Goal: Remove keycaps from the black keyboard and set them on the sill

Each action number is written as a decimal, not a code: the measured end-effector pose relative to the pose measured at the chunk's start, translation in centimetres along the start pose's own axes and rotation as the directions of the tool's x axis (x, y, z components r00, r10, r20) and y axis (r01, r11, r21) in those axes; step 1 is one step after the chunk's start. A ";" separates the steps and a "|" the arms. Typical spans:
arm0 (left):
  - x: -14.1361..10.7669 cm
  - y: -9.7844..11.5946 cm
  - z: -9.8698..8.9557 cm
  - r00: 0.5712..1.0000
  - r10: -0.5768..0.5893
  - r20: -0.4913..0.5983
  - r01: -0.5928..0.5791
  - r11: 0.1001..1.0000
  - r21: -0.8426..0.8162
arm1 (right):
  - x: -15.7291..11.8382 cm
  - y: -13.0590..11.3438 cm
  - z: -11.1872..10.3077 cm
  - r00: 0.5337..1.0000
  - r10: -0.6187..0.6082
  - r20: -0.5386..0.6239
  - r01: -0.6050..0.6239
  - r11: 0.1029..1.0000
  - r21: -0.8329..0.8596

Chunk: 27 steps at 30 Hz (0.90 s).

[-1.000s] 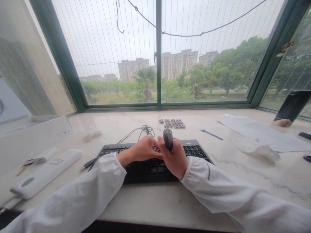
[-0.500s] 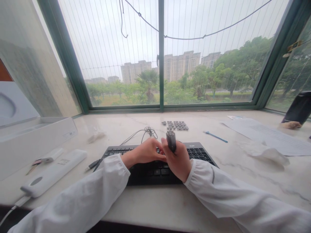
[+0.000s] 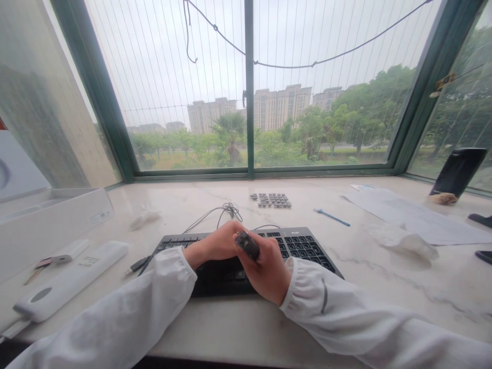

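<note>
A black keyboard (image 3: 303, 245) lies on the pale marble-look counter beneath both hands. Its right-hand key block shows open square sockets, with keycaps off. My right hand (image 3: 269, 271) is closed around a short dark handheld tool (image 3: 248, 245), whose lighter end points up and away; its lower part is hidden in the grip. Against it, over the middle of the keyboard, rests my left hand (image 3: 221, 240), its fingers curled inward. The left fingertips are covered by the right hand and the tool, so what they hold cannot be made out.
Several loose grey keycaps (image 3: 274, 200) sit in rows behind the keyboard, near a coiled cable (image 3: 230, 209). A blue stick (image 3: 333, 218), paper sheets (image 3: 415, 215) and crumpled tissue (image 3: 403, 241) lie right. At left are a white power bank (image 3: 73, 279), keys (image 3: 54, 261) and a white box (image 3: 57, 215).
Both hands have shifted left along the keyboard. The tool in my right hand has turned, its upper end now leaning left. The camera view has swung slightly right.
</note>
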State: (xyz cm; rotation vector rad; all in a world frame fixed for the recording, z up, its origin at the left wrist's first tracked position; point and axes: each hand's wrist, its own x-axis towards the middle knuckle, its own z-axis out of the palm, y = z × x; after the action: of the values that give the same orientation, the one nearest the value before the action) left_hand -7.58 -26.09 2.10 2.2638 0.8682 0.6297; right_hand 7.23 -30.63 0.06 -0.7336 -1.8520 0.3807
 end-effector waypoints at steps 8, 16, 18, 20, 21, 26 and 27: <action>0.2 0.2 0.3 0.995 -0.063 -0.082 0.064 0.998 0.009 | 1.4 -0.3 -2.2 0.986 -0.045 -0.163 0.039 0.998 -0.040; 0.4 0.1 -1.1 0.948 -0.176 -0.266 0.195 0.980 0.046 | 3.8 2.8 -6.2 0.976 -0.046 0.214 0.164 0.803 -0.572; 0.4 0.0 -1.4 0.945 -0.179 -0.274 0.193 0.981 0.024 | 4.1 3.8 -6.3 0.957 0.005 0.290 0.191 0.742 -0.643; 0.5 -0.1 -1.5 0.946 -0.181 -0.268 0.190 0.982 0.007 | 4.2 4.3 -6.5 0.935 0.035 0.354 0.223 0.718 -0.659; 0.5 -0.1 -1.5 0.949 -0.181 -0.260 0.187 0.982 -0.001 | 4.3 4.4 -6.6 0.923 0.040 0.382 0.240 0.715 -0.657; 0.5 -0.4 -1.3 0.953 -0.145 -0.266 0.152 0.988 0.005 | 4.7 4.9 -7.4 0.881 0.044 0.472 0.299 0.722 -0.624; 0.5 -0.4 -1.2 0.948 -0.121 -0.296 0.142 0.989 0.051 | 4.8 5.1 -7.6 0.881 0.050 0.470 0.291 0.727 -0.622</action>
State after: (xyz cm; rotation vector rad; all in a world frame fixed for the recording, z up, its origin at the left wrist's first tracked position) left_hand -8.18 -25.06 2.72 2.1843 1.1915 0.8991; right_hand 14.52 -24.25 3.53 -1.0633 -2.5243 -0.2866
